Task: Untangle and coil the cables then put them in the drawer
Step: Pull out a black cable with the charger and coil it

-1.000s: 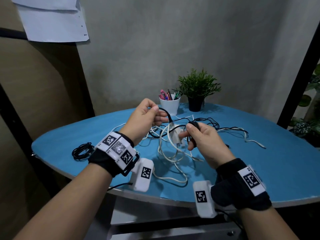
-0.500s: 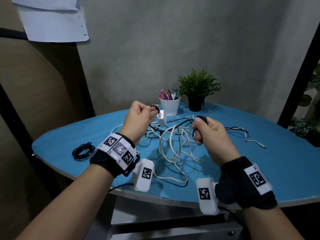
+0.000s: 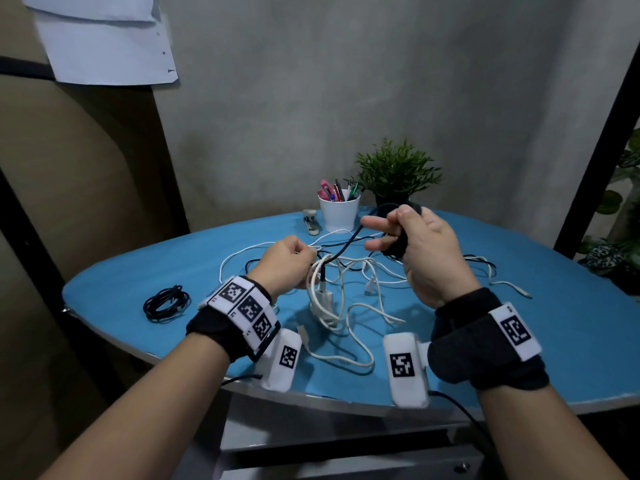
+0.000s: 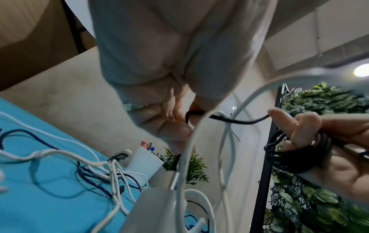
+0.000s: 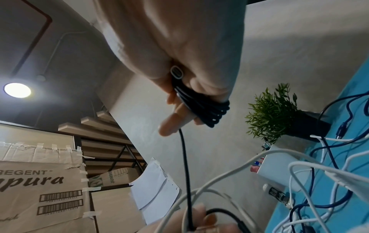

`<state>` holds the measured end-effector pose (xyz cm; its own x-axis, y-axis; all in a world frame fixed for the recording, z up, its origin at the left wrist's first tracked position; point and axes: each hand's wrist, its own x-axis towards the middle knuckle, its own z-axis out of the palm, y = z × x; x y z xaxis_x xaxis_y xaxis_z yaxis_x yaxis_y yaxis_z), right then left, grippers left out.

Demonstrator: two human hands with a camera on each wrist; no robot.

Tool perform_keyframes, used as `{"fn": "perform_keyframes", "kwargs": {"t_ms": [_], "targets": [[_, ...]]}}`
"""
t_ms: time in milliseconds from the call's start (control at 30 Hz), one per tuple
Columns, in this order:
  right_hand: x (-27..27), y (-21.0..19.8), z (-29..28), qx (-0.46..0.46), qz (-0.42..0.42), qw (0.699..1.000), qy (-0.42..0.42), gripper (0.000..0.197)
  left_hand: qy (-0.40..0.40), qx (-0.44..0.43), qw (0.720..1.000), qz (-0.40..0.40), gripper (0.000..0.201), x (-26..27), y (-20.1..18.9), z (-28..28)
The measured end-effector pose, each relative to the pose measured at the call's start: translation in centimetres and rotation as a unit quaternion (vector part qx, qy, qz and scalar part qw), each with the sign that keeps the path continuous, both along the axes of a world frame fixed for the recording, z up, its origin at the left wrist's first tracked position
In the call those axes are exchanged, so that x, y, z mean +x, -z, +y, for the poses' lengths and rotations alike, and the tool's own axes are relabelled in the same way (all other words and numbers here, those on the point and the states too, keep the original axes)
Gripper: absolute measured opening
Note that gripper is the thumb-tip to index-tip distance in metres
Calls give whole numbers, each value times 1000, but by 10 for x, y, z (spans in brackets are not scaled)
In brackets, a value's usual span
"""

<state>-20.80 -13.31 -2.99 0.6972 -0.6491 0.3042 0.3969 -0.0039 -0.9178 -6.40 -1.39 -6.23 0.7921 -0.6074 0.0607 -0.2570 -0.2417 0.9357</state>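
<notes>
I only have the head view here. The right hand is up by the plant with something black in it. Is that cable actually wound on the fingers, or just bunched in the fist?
Observer: Wound. The right wrist view shows the black cable looped several times around the fingers of the right hand.
Operator: Where is its plug end?
Observer: A connector tip sticks out of the right hand beside the coil.
Operator: And the free run?
Observer: It drops straight from the coil to the left hand, which pinches it.
Operator: Is the left hand clear of the white cables?
Observer: No. In the left wrist view a white cable arcs across in front of the left hand.
</notes>
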Motion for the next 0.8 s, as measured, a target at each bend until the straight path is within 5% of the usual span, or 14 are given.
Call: {"fn": "perform_keyframes", "kwargs": {"t_ms": [100, 167, 233, 367, 567, 800], "targets": [[3, 1, 1, 6, 2, 1000, -5, 17, 85, -38, 993, 67, 36, -7, -2, 5], [3, 2, 1, 2, 5, 1000, -8, 15, 142, -4, 990, 24, 50, -11, 0, 8], [4, 3, 2, -4, 8, 1000, -8, 15, 159, 27, 986, -42, 43, -11, 4, 10], [2, 3, 4, -27, 17, 999, 3, 14, 108, -50, 992, -32, 7, -10, -4, 10], [-5, 6, 5, -40, 18, 999, 19, 21, -17, -234, 972, 20, 23, 4, -12, 6], [-11, 0, 5, -48, -20, 999, -4, 21, -71, -14, 981, -179, 34, 27, 2, 6]]}}
